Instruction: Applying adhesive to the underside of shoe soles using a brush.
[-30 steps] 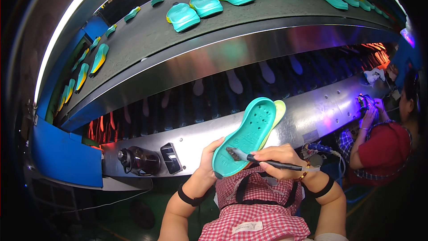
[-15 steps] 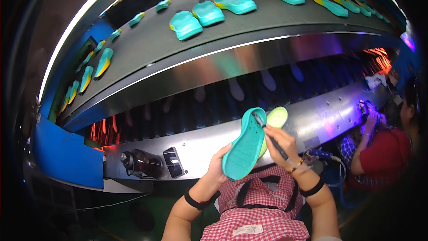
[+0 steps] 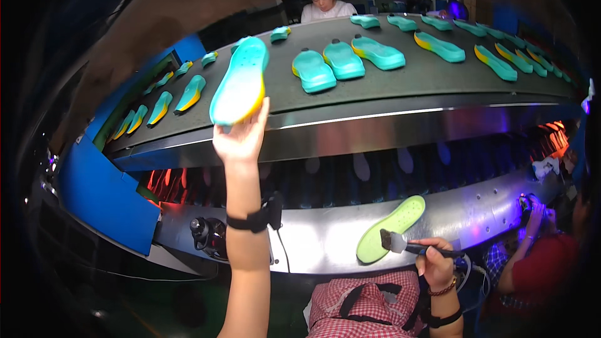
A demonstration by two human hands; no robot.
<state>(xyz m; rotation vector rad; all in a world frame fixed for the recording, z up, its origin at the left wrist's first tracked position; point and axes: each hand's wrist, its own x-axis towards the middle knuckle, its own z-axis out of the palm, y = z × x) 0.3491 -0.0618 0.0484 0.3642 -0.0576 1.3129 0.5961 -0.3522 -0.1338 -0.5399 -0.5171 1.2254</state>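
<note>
My left hand (image 3: 243,141) is raised at the front of the conveyor belt and grips the lower end of a teal shoe sole (image 3: 241,75) with a yellow edge. The sole is tilted up, its rounded top end overlapping another sole on the belt in view. In my right hand (image 3: 437,264), low over the metal ledge, is a flat brush (image 3: 394,241) with a dark handle. Its bristles are over a lime-green insole (image 3: 407,211), which lies slantwise on the ledge; whether they touch it cannot be told.
More teal soles (image 3: 343,60) lie along the dark conveyor belt (image 3: 269,95). Below runs a slot of hanging soles, glowing red at both ends. A dark jug (image 3: 210,236) stands on the metal ledge (image 3: 313,244). One person (image 3: 328,7) sits across the belt; another (image 3: 551,256) works at right.
My left hand has carried the teal sole up and left, from over the ledge to the belt. My right hand, with the brush, has moved down and right, leaving the insole uncovered. The view has shifted.
</note>
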